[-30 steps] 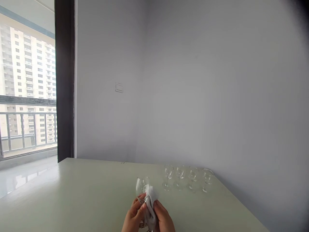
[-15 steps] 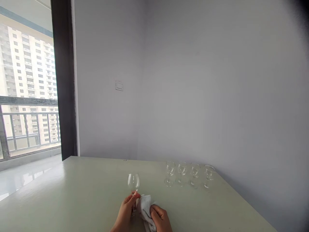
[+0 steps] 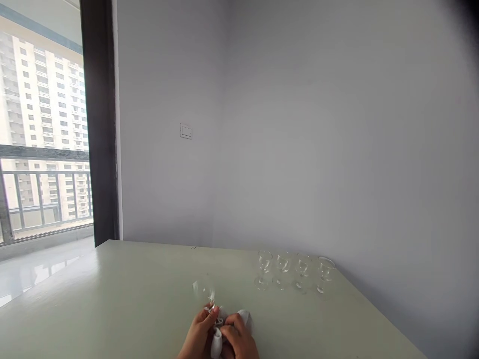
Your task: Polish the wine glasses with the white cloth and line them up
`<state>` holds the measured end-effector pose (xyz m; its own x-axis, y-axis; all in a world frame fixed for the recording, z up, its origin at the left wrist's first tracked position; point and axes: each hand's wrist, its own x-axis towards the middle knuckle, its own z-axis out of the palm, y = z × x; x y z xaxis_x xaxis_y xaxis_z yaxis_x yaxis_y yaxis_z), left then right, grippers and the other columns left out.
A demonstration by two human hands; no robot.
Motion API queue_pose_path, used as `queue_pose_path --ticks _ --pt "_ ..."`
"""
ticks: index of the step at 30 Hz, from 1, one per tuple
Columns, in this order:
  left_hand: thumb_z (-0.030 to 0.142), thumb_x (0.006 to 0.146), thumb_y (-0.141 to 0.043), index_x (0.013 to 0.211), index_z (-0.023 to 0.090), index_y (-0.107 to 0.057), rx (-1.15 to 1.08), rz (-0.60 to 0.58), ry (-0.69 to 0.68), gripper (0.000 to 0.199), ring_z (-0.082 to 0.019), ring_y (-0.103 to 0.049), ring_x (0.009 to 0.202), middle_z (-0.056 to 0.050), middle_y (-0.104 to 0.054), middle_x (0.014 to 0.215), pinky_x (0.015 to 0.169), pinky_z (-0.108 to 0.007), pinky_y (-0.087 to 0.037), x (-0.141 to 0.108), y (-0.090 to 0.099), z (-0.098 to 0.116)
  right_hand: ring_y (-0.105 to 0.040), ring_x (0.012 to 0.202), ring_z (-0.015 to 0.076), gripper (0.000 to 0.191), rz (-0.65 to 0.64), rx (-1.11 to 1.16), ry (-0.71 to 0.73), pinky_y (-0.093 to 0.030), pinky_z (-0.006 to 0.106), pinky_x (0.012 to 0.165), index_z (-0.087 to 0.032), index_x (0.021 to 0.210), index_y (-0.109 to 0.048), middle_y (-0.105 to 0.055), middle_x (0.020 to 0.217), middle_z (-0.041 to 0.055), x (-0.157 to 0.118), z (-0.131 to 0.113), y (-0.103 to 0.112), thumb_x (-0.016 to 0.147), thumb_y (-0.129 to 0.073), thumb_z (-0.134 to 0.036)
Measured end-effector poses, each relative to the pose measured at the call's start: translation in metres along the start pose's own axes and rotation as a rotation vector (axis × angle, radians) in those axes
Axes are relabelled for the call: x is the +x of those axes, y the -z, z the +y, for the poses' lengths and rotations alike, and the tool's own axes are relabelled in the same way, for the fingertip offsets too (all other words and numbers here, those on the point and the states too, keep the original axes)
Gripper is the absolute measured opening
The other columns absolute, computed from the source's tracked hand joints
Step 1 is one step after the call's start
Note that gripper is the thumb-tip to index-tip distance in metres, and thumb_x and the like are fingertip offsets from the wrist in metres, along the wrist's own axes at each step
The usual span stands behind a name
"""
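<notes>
A clear wine glass (image 3: 204,290) tilts to the left above the table, its bowl faint against the green top. My left hand (image 3: 201,329) is closed around it just below the bowl. A white cloth (image 3: 216,343) is bunched around the lower part of the glass, between the two hands. My right hand (image 3: 239,336) grips the cloth, close against the left one. The stem and foot of the glass are hidden by fingers and cloth.
Several clear stemmed glasses (image 3: 281,264) stand upright in a row at the table's back right. The pale green table (image 3: 142,284) meets grey walls behind. A window (image 3: 45,139) is on the left.
My right hand has moved left with the cloth, which now wraps the lower part of the glass. The glass has gone from upright to tilted left and sits slightly lower.
</notes>
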<state>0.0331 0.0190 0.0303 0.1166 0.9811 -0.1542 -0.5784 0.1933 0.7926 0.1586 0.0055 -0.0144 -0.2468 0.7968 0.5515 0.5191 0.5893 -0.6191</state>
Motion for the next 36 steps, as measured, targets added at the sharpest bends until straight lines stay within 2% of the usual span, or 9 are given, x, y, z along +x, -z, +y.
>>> queue_pose_path --ticks 2,4,8,11,17,21,25,30,36 --pt "0.045 0.050 -0.083 0.064 0.017 -0.052 -0.019 -0.022 0.003 0.045 -0.007 -0.042 0.046 0.008 -0.046 0.049 0.046 -0.020 -0.031 -0.001 -0.001 0.000 -0.056 0.073 0.0170 0.018 0.041 0.201 0.025 -0.045 0.025 0.065 -0.024 0.087 -0.065 -0.057 0.088 0.0045 0.005 0.004 0.006 0.072 -0.054 -0.021" --pt "0.045 0.049 -0.084 0.061 0.016 -0.052 -0.029 -0.032 0.016 0.045 -0.005 -0.038 0.043 0.009 -0.042 0.046 0.044 -0.019 -0.029 -0.001 -0.003 0.002 -0.053 0.071 0.0167 0.014 0.057 0.404 -0.035 -0.043 0.025 0.062 -0.022 0.084 -0.065 -0.056 0.082 0.0037 0.010 0.006 0.009 0.075 -0.057 -0.029" --pt "0.048 0.044 -0.086 0.062 0.013 -0.059 -0.053 -0.044 0.037 0.048 -0.003 -0.030 0.040 0.011 -0.033 0.041 0.042 -0.017 -0.026 0.003 -0.005 0.003 -0.047 0.059 0.0131 0.031 0.019 0.772 -0.330 -0.037 0.024 0.057 -0.018 0.074 -0.065 -0.053 0.063 -0.0010 0.018 0.010 0.010 0.066 -0.070 -0.047" --pt "0.048 0.044 -0.085 0.068 0.012 -0.063 -0.063 -0.057 0.009 0.049 -0.003 -0.031 0.041 0.010 -0.035 0.043 0.042 -0.017 -0.027 0.004 -0.006 0.001 -0.050 0.060 0.0137 0.039 0.021 0.953 -0.458 -0.038 0.025 0.060 -0.017 0.071 -0.066 -0.056 0.059 -0.0012 0.024 0.013 0.010 0.056 -0.076 -0.052" --pt "0.051 0.050 -0.081 0.068 0.014 -0.063 -0.001 -0.099 -0.100 0.045 -0.004 -0.038 0.047 0.002 -0.054 0.064 0.050 -0.020 -0.037 0.006 -0.008 -0.001 -0.052 0.056 0.0152 0.031 -0.038 1.015 -0.504 -0.039 0.026 0.059 -0.016 0.063 -0.068 -0.054 0.049 -0.0016 0.033 0.008 0.021 0.055 -0.079 -0.044" --pt "0.055 0.056 -0.076 0.069 0.017 -0.062 0.072 -0.111 -0.174 0.043 -0.008 -0.044 0.051 0.004 -0.049 0.055 0.056 -0.021 -0.039 0.009 -0.012 -0.005 -0.048 0.055 0.0146 0.034 -0.038 1.031 -0.505 -0.037 0.025 0.057 -0.016 0.060 -0.068 -0.054 0.049 -0.0011 0.034 0.005 0.030 0.051 -0.080 -0.046" --pt "0.055 0.056 -0.076 0.068 0.018 -0.062 0.214 -0.078 -0.252 0.041 -0.012 -0.048 0.058 0.004 -0.050 0.055 0.060 -0.024 -0.041 0.010 -0.010 -0.004 -0.050 0.059 0.0163 0.036 0.003 1.055 -0.501 -0.039 0.026 0.058 -0.017 0.064 -0.068 -0.058 0.058 0.0010 0.031 0.002 0.029 0.062 -0.070 -0.053" --pt "0.054 0.063 -0.070 0.069 0.019 -0.062 0.412 -0.011 -0.337 0.036 -0.014 -0.051 0.063 0.003 -0.057 0.062 0.063 -0.023 -0.040 0.004 -0.005 0.001 -0.056 0.070 0.0211 0.043 0.016 1.356 -0.547 -0.043 0.031 0.067 -0.016 0.074 -0.069 -0.062 0.067 0.0057 0.028 -0.011 0.025 0.070 -0.062 -0.059" --pt "0.055 0.067 -0.066 0.069 0.021 -0.060 0.527 0.055 -0.400 0.034 -0.014 -0.048 0.061 0.003 -0.055 0.061 0.061 -0.023 -0.039 -0.003 -0.002 0.000 -0.051 0.061 0.0131 0.025 -0.105 1.319 -0.510 -0.038 0.024 0.061 -0.013 0.073 -0.069 -0.060 0.064 0.0019 0.028 -0.020 0.035 0.066 -0.075 -0.036"
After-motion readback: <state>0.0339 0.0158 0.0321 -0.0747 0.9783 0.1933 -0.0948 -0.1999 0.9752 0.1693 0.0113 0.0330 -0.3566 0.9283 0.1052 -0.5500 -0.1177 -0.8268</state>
